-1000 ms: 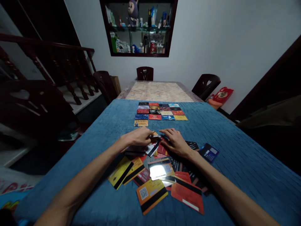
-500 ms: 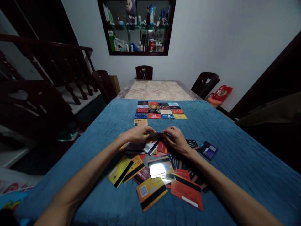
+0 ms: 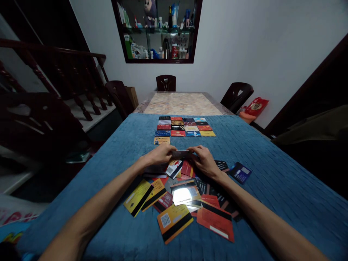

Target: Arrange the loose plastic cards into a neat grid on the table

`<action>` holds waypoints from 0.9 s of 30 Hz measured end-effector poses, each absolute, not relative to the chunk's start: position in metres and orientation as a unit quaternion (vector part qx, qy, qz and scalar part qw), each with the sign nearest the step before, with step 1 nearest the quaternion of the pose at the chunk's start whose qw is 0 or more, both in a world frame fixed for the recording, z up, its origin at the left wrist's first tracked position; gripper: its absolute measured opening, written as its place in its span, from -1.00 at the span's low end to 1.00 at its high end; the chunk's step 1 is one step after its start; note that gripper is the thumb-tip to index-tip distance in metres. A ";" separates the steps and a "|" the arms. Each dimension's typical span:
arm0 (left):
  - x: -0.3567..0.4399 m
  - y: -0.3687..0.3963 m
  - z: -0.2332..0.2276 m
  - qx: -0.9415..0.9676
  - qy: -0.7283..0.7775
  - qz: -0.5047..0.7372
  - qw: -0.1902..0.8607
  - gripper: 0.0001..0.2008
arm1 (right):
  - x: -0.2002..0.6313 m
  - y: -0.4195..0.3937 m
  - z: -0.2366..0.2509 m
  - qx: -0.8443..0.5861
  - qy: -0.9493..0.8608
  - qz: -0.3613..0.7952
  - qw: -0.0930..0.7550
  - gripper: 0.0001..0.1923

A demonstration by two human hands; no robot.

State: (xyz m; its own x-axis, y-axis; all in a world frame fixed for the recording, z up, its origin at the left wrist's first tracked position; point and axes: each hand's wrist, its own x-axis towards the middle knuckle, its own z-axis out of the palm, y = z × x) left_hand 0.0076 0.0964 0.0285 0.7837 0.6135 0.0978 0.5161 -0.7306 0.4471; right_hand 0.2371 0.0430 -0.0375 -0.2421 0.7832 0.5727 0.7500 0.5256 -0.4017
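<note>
Plainly enough, the left hand (image 3: 162, 154) pinches one end of a dark card (image 3: 181, 154) while the right hand (image 3: 203, 159) pinches the other, so it is held between them at the far side of a loose heap of cards (image 3: 175, 223). At the heap's right I see a dark blue card (image 3: 240, 173); farther off, neat rows of cards (image 3: 178, 133) lie on the worktop's (image 3: 179, 103) blue cloth (image 3: 272, 181)

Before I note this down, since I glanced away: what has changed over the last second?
The right hand, spread over the loose pile a second ago, now holds a dark card together with the left hand, one at each end. The laid-out rows and most of the pile stayed put.
</note>
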 end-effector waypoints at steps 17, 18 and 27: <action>0.012 0.104 0.017 0.835 0.363 0.297 0.287 -0.74 | 0.236 0.043 -0.032 -0.475 -0.753 0.041 0.453 -0.67; 0.014 0.104 0.016 0.825 0.362 0.308 0.306 -0.75 | 0.235 0.043 -0.033 -0.472 -0.755 0.047 0.453 -0.69; 0.027 0.089 0.011 0.714 0.317 0.343 0.522 -0.85 | 0.230 0.040 -0.027 -0.429 -0.765 0.067 0.475 -0.83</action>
State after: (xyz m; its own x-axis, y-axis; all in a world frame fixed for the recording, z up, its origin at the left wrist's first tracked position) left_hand 0.0275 0.0893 0.0108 0.5630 0.8111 0.1588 0.0949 -0.2543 0.9625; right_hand 0.2299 0.0401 -0.0268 -0.1807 0.7202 0.6698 0.5937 0.6228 -0.5095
